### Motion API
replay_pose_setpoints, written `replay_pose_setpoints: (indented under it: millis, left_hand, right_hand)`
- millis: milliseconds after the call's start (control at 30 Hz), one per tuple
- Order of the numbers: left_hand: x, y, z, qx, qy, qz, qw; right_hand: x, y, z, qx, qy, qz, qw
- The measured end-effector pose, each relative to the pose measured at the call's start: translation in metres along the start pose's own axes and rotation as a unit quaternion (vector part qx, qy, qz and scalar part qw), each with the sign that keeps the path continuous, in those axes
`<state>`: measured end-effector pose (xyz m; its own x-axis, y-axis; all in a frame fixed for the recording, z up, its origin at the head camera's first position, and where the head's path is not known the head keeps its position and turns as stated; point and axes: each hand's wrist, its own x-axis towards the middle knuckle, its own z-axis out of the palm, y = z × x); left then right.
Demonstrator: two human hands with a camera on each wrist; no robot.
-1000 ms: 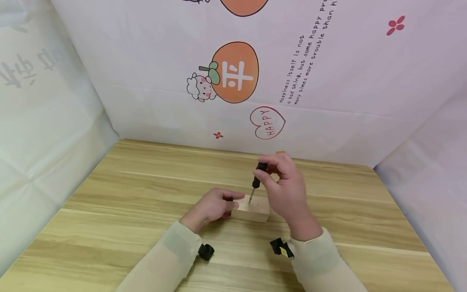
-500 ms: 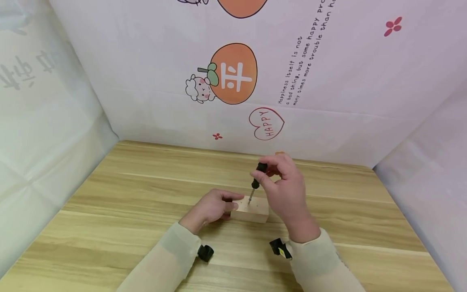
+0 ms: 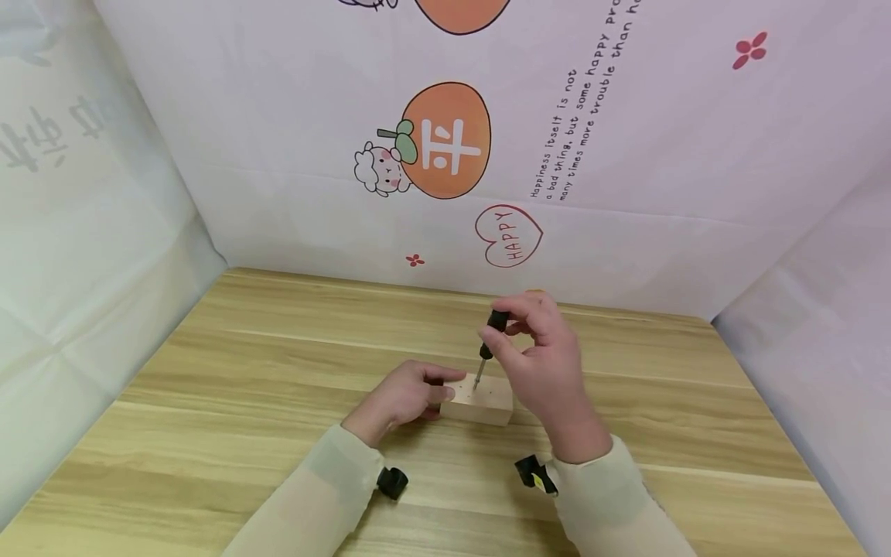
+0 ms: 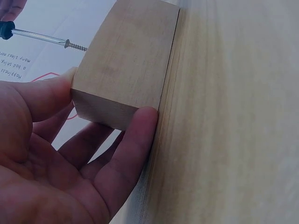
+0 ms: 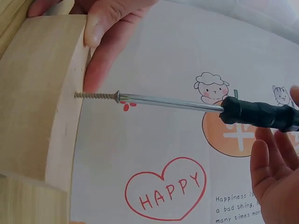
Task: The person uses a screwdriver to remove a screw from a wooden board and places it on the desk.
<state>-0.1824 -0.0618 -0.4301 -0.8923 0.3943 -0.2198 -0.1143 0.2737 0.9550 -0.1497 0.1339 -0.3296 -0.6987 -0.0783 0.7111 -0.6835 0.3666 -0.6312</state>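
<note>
A pale wooden block [image 3: 477, 411] with small holes in its top lies on the table. My left hand [image 3: 404, 396] grips its left end, thumb on the top face and fingers around the end, as the left wrist view also shows at the block [image 4: 126, 51]. My right hand [image 3: 550, 363] holds a black-handled screwdriver [image 3: 495, 329] by the upper handle, tilted slightly. In the right wrist view the screwdriver's shaft [image 5: 173, 102] meets the head of a screw [image 5: 98, 96], whose tip is in the block's top face and whose thread mostly stands out.
The wood-grain table [image 3: 292, 340] runs back to a white printed cloth [image 3: 292, 216] with orange drawings and writing. More white cloth hangs at both sides. A black device [image 3: 393, 483] sits at the left cuff, another [image 3: 536, 474] at the right.
The head view has shifted slightly. My right fingers have moved a little on the screwdriver's handle; the left hand and the block hold their place.
</note>
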Motion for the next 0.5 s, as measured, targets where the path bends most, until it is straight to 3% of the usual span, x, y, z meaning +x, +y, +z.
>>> replay_pose_setpoints:
  millis: [133, 367, 500]
  left_hand:
    - [-0.0007, 0.0000, -0.0001, -0.002, -0.001, 0.002, 1.0000]
    - [-0.0004, 0.0002, -0.0005, 0.002, -0.001, -0.002, 1.0000]
    - [-0.0005, 0.0004, -0.0006, 0.006, 0.001, -0.007, 1.0000]
  right_hand:
    - [0.0014, -0.0007, -0.0006, 0.013, 0.004, 0.015, 0.9998]
    - [-0.0001, -0.0046, -0.0016, 0.094, -0.021, 0.056, 0.9938]
    - [-0.0014, -0.0039, 0.0008, 0.088, -0.032, 0.070, 0.9932]
